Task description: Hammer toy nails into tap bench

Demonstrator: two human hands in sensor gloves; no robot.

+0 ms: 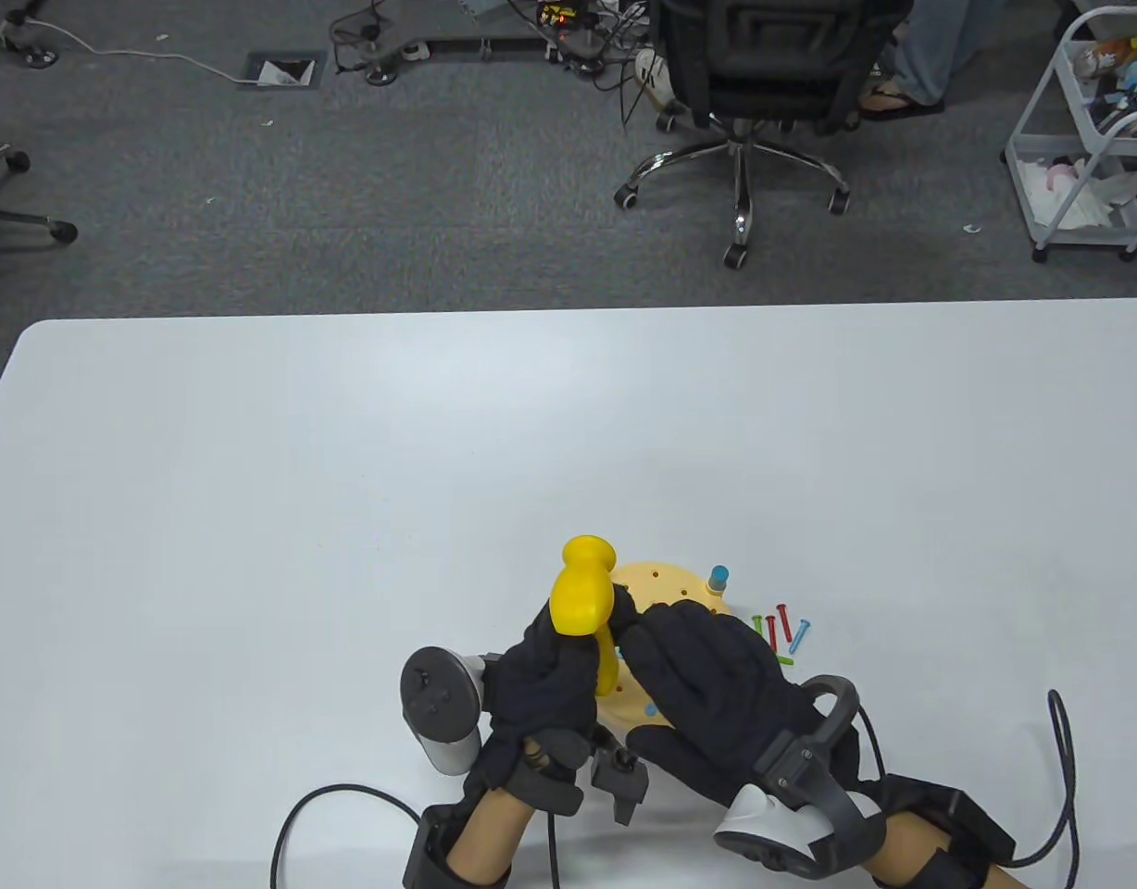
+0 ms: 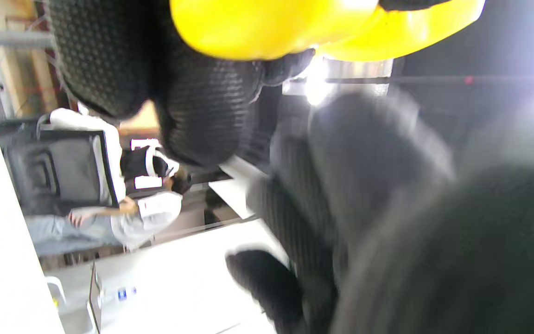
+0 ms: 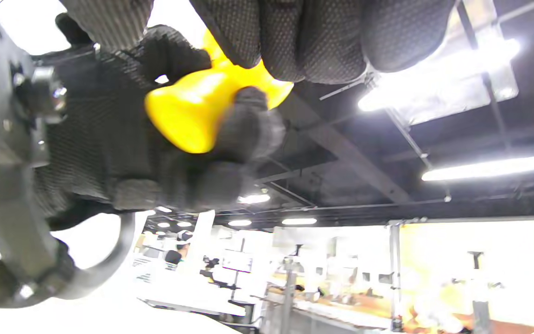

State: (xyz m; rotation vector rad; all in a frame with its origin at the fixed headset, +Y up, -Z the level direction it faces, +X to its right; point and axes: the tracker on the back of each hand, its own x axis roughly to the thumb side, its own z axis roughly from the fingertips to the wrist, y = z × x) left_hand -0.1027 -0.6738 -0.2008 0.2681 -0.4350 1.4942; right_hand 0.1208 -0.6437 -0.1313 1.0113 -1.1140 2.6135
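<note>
- My left hand [image 1: 541, 685] is wrapped around the handle of the yellow hammer [image 1: 584, 593], whose head stands up above my fist.
- My right hand [image 1: 717, 704] lies over the round yellow tap bench [image 1: 666, 583]. Its fingertips reach the hammer, and the right wrist view shows them against it, but I cannot tell whether they truly grip it.
- Most of the bench is hidden under my hands. The far edge shows empty holes, so I judge most of the hammering is not yet done.
- One blue-topped nail [image 1: 718, 580] stands at the bench's far right rim; I cannot tell how deep it sits.
- Just beyond my right hand, red, green and blue loose nails [image 1: 780, 633] lie on the table [image 1: 346, 482] beside the bench, waiting for their turn.
</note>
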